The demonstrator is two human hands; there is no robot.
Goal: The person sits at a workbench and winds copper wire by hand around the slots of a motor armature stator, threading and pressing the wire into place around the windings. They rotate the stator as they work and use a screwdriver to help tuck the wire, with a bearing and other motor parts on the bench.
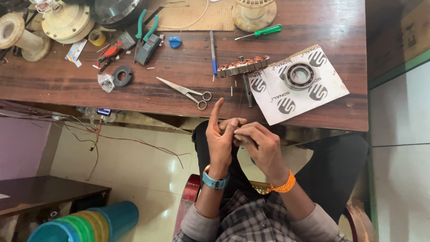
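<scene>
My left hand and my right hand meet below the front edge of the wooden table, fingertips pinched together on something small and thin, possibly a fine wire; I cannot make it out. My left index finger points up. A thin strand rises from my fingers toward a copper-wound stator on its shaft at the table's front. I wear a blue watch on the left wrist and an orange band on the right.
Scissors lie left of the stator; a bearing rests on a printed white sheet. Pliers, a green screwdriver, a blue pen, a black ring and cream motor housings crowd the back. Stacked coloured buckets stand on the floor.
</scene>
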